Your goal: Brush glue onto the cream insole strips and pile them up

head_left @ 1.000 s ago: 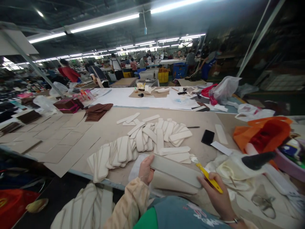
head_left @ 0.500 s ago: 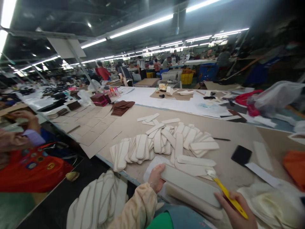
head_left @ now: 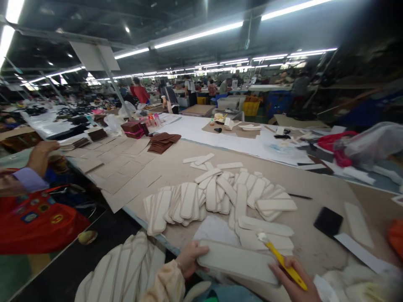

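My left hand point(head_left: 191, 256) grips the left end of a long, pale, round-ended strip point(head_left: 237, 262), thumb on top. The strip is held tilted over the table's near edge. In my right hand point(head_left: 294, 279) is a yellow-handled brush point(head_left: 285, 263), its bristles covered in white paste and pointing up and left. Fingertips of that hand also touch the strip's right end. Just beyond lie more pale strips point(head_left: 264, 226), partly over a white sheet point(head_left: 217, 230). A fanned heap of similar strips point(head_left: 189, 201) spreads across the board behind them.
Another fan of strips point(head_left: 116, 268) rests on a black surface at lower left. A co-worker's arm point(head_left: 39, 163) is at the left edge. To the right are a black square block point(head_left: 328, 221) and crumpled white material point(head_left: 352, 281). Brown pieces point(head_left: 163, 142) sit farther back.
The strip in my hands has moved left and slightly down in view. The brush has moved left with my right hand. The co-worker's arm at left has shifted, and the whole view has turned slightly.
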{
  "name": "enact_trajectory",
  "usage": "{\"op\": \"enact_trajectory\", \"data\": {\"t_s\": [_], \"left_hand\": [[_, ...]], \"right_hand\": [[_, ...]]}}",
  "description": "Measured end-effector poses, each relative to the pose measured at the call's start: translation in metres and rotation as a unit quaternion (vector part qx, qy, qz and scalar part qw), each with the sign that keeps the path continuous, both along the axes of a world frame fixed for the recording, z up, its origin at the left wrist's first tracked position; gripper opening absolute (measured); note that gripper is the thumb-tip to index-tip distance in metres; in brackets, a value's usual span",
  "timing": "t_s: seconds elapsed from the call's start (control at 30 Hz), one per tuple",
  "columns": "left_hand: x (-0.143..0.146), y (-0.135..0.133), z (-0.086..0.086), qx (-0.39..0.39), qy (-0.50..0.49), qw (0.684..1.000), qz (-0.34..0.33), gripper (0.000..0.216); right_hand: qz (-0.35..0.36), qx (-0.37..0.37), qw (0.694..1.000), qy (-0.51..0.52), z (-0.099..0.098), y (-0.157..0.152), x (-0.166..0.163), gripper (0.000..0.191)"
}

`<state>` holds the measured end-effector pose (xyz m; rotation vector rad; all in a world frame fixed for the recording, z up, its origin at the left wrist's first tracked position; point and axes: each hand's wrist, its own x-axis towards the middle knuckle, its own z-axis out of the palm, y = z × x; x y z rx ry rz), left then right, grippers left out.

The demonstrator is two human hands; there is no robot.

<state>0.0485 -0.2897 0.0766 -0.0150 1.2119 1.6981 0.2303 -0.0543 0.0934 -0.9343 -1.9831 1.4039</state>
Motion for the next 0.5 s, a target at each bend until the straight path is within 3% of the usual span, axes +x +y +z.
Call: {"op": "enact_trajectory", "data": {"t_s": [0.2, 0.5], "left_hand": [[-0.024, -0.012, 0.000, -0.001, 0.006, 0.998, -0.069, 0.038], [-0.047, -0.025, 0.008, 0.017, -0.030, 0.999, -0.036, 0.043]], "right_hand": [[-0.008, -0.036, 0.999, 0.026, 0.003, -0.008, -0.034, 0.042], [0.046, -0.081, 0.996, 0.011, -0.005, -0.006, -0.067, 0.040]]}}
